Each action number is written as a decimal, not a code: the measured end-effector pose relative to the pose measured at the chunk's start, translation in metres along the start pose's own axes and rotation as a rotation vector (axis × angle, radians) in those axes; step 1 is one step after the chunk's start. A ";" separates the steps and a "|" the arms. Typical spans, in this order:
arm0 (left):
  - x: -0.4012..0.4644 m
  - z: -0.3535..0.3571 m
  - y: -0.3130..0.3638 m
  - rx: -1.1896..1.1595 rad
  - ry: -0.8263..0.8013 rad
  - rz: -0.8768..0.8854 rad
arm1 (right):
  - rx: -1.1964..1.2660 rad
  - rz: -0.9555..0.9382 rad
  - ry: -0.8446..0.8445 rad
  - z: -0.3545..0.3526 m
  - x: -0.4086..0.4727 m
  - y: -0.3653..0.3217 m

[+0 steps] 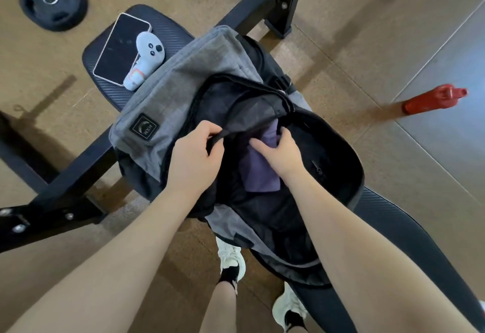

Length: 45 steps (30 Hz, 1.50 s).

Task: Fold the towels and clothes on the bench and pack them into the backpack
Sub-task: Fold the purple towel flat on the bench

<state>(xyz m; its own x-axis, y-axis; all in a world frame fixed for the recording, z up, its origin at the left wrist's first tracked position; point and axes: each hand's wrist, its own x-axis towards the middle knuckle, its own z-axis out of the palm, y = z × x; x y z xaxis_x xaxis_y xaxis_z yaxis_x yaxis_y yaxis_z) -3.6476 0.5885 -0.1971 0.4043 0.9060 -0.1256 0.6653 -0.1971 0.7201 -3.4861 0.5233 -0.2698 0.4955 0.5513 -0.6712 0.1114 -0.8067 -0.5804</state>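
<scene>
packing is looking close to finished: a folded purple cloth (258, 167) is already lying inside the open main compartment of the grey backpack (183, 75), which is sitting across the bench (168, 28). no other towels or clothes are showing on the bench, only a tablet (119, 47) and a pale controller (144, 57) at its far left end, so what is left is probably just settling this piece and zipping up, though anything deeper in the dark interior is hard to make out. the left hand (195, 153) is reaching in from the near left, its fingers curled round the black edge of the opening and holding it wide. the right hand (279, 153) is coming in from the near right, wrist bent down into the bag, fingers bent and pinching the far end of the purple cloth.
</scene>
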 end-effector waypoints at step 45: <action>-0.029 0.015 0.076 0.305 -0.392 0.160 | 0.265 0.006 -0.004 -0.109 -0.136 0.028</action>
<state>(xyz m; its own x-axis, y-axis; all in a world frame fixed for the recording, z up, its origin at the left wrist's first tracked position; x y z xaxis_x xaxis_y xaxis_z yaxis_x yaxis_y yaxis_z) -3.5996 0.5417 -0.1493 0.6821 0.6583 -0.3183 0.7045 -0.4749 0.5274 -3.4569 0.4026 -0.1444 0.4919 0.5483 -0.6763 -0.1212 -0.7261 -0.6768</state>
